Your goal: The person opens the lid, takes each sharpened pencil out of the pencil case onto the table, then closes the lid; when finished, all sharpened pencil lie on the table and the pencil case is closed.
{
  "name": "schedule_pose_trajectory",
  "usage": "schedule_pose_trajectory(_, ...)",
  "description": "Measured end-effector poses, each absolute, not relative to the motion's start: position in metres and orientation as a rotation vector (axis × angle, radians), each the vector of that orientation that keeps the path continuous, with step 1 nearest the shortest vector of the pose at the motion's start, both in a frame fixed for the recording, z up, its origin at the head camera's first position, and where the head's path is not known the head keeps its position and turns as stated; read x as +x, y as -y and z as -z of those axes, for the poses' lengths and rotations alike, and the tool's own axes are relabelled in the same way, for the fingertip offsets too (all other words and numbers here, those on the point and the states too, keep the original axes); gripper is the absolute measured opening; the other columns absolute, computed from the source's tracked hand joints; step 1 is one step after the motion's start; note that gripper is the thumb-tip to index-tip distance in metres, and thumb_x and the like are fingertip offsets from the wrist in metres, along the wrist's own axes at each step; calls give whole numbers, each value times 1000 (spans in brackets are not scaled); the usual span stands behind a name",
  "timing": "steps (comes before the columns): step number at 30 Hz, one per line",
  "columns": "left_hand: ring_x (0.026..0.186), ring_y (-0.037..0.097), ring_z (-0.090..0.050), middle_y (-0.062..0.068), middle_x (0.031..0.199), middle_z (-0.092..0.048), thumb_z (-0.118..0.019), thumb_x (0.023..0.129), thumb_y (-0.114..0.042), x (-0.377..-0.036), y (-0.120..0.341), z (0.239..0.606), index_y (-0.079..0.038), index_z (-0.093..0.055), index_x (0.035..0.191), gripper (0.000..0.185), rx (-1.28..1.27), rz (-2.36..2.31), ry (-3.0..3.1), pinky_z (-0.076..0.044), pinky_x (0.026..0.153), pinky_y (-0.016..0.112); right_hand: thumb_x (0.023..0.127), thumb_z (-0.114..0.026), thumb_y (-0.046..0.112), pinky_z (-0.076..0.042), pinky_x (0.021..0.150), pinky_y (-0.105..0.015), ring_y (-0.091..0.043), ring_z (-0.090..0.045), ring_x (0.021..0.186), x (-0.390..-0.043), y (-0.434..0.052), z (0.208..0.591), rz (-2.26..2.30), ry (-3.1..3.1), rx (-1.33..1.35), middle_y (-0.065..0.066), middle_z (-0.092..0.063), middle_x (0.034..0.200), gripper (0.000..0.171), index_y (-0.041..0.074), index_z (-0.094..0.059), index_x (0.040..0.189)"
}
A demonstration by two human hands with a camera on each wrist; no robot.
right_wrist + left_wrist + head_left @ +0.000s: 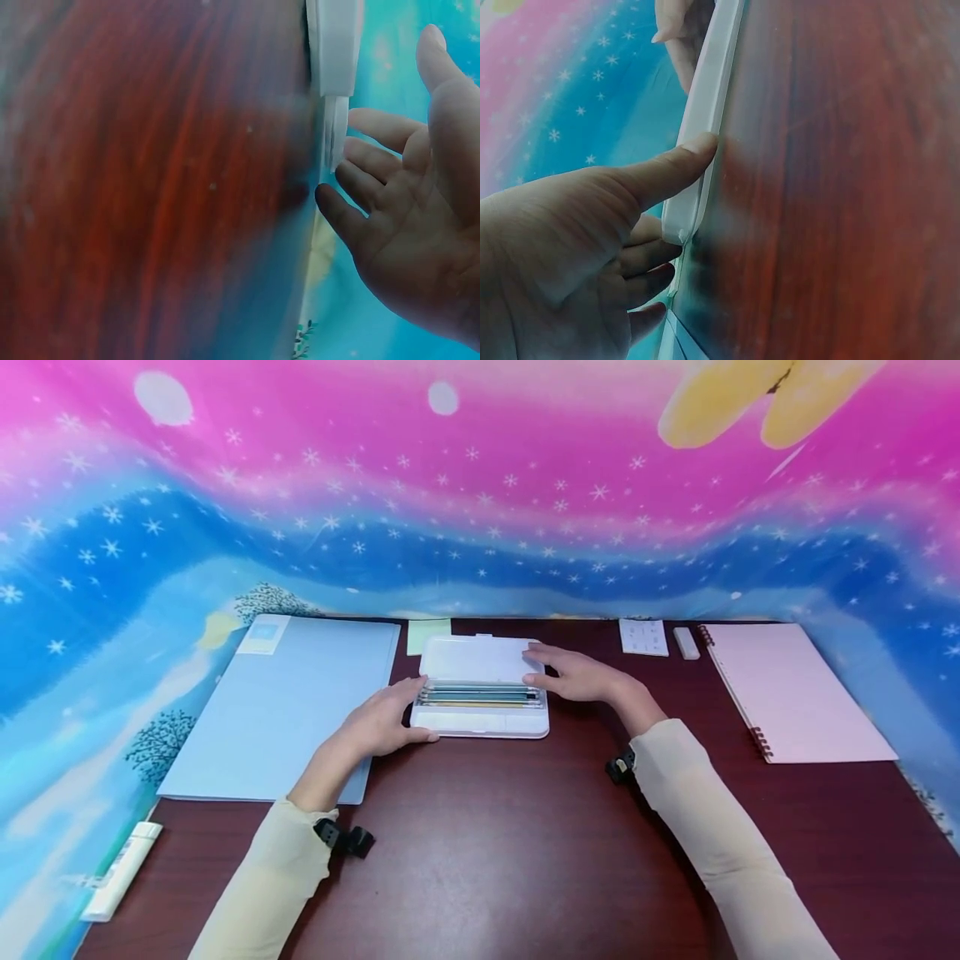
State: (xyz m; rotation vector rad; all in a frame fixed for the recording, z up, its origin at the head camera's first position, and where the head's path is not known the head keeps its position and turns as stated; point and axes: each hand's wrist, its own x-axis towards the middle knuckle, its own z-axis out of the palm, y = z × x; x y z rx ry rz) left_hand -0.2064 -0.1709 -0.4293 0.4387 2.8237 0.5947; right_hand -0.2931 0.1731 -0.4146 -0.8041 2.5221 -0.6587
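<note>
A white pencil case point(480, 722) lies open on the dark table, its lid point(480, 657) folded back toward the wall. Several pencils point(480, 696), mostly green with one yellow, lie across inside it. My left hand point(381, 720) holds the case's left end, thumb on the front corner and fingers along the side. In the left wrist view, the left thumb point(671, 171) presses the case's front wall. My right hand point(581, 675) is at the lid's right edge with fingers spread. The right wrist view shows its fingers point(367, 180) loosely extended beside the lid; firm contact is unclear.
A light blue folder point(300, 710) lies left, partly under my left forearm. A green paper point(429, 631) sits behind the case. Toward the right back are a printed card point(642, 637), a white eraser point(686, 643) and a pink spiral notebook point(802, 693). A white tube point(123, 870) lies front left.
</note>
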Motion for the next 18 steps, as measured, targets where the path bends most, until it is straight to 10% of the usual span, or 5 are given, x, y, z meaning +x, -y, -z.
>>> schedule_pose_trajectory(10, 149, 39, -37, 19, 163, -36, -77, 88, -46, -201, 168, 426, -6, -29, 160, 95, 468, -520, -2862, -34, 118, 56, 103, -54, 49, -33, 118, -57, -31, -36, 151, -266, -171, 397, 865, -2787, -847, -10, -39, 162, 58, 20, -48, 153)
schedule_pose_trajectory(18, 147, 39, -40, 20, 160, -40, -77, 88, -47, -202, 166, 426, -3, -32, 159, 95, 506, -461, -2913, -34, 118, 54, 98, -68, 26, -54, 87, -40, -18, -66, 93, -253, -161, 399, 850, -2793, -851, -3, -75, 119, 31, 18, -73, 128)
